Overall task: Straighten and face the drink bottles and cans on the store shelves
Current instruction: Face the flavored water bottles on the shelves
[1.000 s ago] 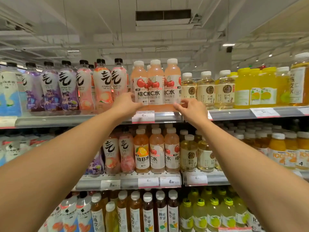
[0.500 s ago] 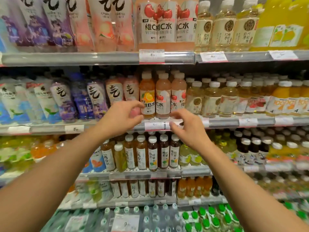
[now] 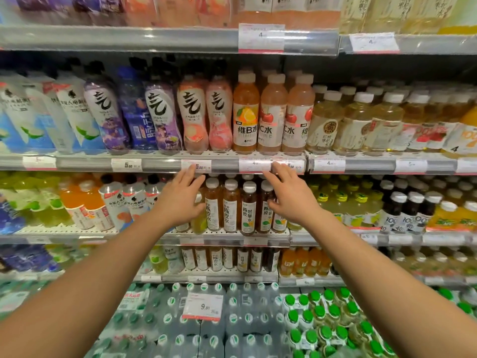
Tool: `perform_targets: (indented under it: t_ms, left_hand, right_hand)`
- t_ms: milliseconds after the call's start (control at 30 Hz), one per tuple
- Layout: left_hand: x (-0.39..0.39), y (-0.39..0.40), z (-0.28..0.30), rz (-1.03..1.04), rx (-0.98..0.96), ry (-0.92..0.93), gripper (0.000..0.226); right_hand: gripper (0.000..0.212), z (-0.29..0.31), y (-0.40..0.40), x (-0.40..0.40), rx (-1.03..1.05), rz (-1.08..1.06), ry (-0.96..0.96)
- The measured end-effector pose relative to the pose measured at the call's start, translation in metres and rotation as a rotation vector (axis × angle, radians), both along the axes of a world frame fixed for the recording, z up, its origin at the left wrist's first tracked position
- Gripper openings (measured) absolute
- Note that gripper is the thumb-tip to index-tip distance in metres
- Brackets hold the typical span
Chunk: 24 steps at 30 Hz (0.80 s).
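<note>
The brown tea bottles (image 3: 238,208) at 12 o'clock between the spread, empty left hand (image 3: 180,200) and right hand (image 3: 290,200) are probably full, heavyish, slick, so best gripped mid-label.

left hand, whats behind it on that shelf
Behind the left hand only the edge of a pale yellow-green bottle shows beside the brown white-capped tea bottles. The hand covers that bottle's cap and label, and anything further left.

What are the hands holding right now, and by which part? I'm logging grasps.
Nothing is clearly held. The left hand and right hand, fingers spread, reach the brown tea bottles; contact cannot be told.
</note>
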<state>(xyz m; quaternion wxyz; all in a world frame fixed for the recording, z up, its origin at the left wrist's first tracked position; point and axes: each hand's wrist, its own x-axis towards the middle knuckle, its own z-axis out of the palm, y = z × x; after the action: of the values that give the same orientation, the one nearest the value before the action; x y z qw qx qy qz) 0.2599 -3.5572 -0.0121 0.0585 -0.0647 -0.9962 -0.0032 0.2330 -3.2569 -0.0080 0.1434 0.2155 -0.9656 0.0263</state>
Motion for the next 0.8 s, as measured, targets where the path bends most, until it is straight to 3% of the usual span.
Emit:
perform_targets:
  t_ms: [233, 467, 667, 800]
  left_hand:
    - [0.001, -0.020, 0.001, -0.041, 0.084, 0.007, 0.080]
    - [0.032, -0.029, -0.015, 0.019, 0.239, -0.009, 0.064]
    - [0.095, -0.049, -0.052, 0.206, 0.254, -0.233, 0.053]
    - [0.128, -0.067, -0.070, 0.286, 0.236, -0.356, 0.050]
  right_hand:
    - [0.075, -0.014, -0.005, -0.004, -0.017, -0.038, -0.003]
    - [0.058, -0.030, 0.001, -0.006, -0.096, -0.010, -0.004]
    - [0.050, -0.045, -0.015, -0.005, -0.155, 0.053, 0.084]
    - [0.047, -0.072, -0.049, 0.018, -0.249, 0.240, -0.109]
